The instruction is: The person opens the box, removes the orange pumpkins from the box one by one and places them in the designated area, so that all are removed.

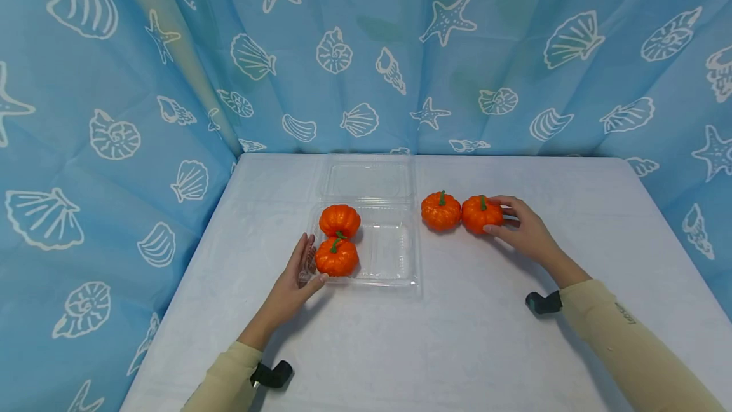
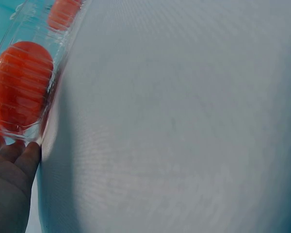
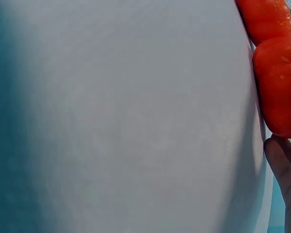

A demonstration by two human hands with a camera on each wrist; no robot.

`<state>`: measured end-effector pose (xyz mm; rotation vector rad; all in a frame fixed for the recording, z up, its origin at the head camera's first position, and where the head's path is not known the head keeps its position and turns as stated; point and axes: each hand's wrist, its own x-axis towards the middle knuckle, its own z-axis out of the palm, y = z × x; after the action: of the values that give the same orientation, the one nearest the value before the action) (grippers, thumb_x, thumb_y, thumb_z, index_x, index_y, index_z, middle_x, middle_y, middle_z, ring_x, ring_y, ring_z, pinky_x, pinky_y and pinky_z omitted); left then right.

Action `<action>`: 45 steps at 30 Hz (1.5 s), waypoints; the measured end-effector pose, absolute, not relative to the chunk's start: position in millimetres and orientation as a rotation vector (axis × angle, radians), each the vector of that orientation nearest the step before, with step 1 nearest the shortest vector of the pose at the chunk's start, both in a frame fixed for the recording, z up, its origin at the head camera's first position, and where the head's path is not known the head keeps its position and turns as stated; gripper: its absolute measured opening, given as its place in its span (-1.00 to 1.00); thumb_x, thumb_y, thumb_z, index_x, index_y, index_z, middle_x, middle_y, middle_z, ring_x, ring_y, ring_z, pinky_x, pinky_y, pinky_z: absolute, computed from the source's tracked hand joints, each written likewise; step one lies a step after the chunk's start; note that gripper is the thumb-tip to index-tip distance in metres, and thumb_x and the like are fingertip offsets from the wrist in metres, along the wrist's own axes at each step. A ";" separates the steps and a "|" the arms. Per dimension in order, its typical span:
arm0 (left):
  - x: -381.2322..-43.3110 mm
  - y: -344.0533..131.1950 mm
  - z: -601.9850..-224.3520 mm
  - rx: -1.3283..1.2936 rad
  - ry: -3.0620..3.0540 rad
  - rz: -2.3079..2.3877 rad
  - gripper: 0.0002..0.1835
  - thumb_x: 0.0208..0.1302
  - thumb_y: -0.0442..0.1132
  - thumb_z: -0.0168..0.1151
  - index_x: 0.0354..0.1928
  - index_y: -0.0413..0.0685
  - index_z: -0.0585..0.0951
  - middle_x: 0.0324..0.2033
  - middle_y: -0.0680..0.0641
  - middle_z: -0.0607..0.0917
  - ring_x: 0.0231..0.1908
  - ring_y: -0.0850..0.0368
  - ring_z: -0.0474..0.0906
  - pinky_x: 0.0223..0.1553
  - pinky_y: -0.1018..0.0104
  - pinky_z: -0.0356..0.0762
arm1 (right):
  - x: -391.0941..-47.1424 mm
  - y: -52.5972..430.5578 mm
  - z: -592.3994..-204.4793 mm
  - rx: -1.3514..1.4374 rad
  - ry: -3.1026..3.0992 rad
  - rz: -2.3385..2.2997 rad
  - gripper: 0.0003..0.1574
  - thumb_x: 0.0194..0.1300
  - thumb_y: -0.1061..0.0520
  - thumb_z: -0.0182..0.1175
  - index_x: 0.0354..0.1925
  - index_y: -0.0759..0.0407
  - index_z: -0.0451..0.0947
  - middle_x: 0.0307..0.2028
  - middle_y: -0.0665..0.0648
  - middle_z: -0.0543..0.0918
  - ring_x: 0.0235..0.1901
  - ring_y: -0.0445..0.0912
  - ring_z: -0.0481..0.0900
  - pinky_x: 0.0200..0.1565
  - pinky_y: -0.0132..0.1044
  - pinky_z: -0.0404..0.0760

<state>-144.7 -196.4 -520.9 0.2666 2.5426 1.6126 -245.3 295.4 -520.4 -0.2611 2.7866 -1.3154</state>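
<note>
Left hand point(image 1: 290, 297) nearest: fingers spread along the side of the clear box point(image 1: 387, 253), thumb at its front edge, not clenched. Box looks thin and bendy, likely to skid or dent; best steadied low at the rim. Inside, left side: front pumpkin point(image 1: 336, 259), back pumpkin point(image 1: 340, 219) behind it. Right hand point(image 1: 530, 233) has thumb and fingers closed round the outer pumpkin point(image 1: 478, 216), on the table point(image 1: 457, 336) right of the box, touching the inner pumpkin point(image 1: 439, 212). Pumpkins look light, stiff, glossy, so maybe slippery; hold round the ribbed sides, not by the stem. Farthest: lid point(image 1: 370, 180), folded open.

Left wrist view adds fingertips against the ribbed box wall; right wrist view adds a fingertip on the outer pumpkin's face. Only the head view shows the open lid.
</note>
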 end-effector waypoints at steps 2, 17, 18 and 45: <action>-144.7 -197.0 -521.0 0.272 2.535 1.628 0.04 0.38 -0.20 0.35 0.64 -0.04 -0.17 0.60 -0.08 0.04 0.56 -0.06 -0.01 0.48 -0.13 0.02 | -245.1 295.5 -520.6 -0.254 2.780 -1.320 -0.07 0.34 -0.07 0.39 0.48 0.17 0.20 0.44 0.36 0.28 0.34 0.34 0.33 0.28 0.27 0.41; -142.4 -195.9 -519.3 0.293 2.514 1.655 0.04 0.39 -0.18 0.34 0.64 -0.03 -0.17 0.60 -0.07 0.04 0.56 -0.06 -0.01 0.47 -0.14 0.05 | -242.2 295.4 -516.6 -0.323 2.859 -1.351 -0.09 0.34 0.02 0.40 0.47 0.22 0.21 0.41 0.38 0.25 0.30 0.32 0.35 0.24 0.31 0.43; -142.5 -195.8 -519.5 0.295 2.511 1.658 0.04 0.38 -0.20 0.34 0.64 -0.05 -0.17 0.60 -0.09 0.03 0.56 -0.08 -0.01 0.46 -0.16 0.05 | -242.2 294.7 -515.7 -0.333 2.870 -1.355 -0.11 0.34 0.04 0.40 0.46 0.22 0.22 0.40 0.37 0.26 0.30 0.31 0.35 0.24 0.32 0.43; -142.6 -197.3 -519.2 0.324 2.494 1.681 0.03 0.41 -0.16 0.33 0.64 -0.02 -0.18 0.61 -0.05 0.01 0.56 -0.05 -0.03 0.47 0.01 0.02 | -242.6 242.6 -478.1 -0.616 2.913 -1.344 -0.37 0.30 0.10 0.42 0.28 0.13 0.50 0.30 0.21 0.44 0.30 0.17 0.37 0.23 0.30 0.45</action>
<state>-142.6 -197.3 -519.2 0.3238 2.4937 1.6806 -242.6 242.6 -478.1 -0.6164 2.9126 -1.3443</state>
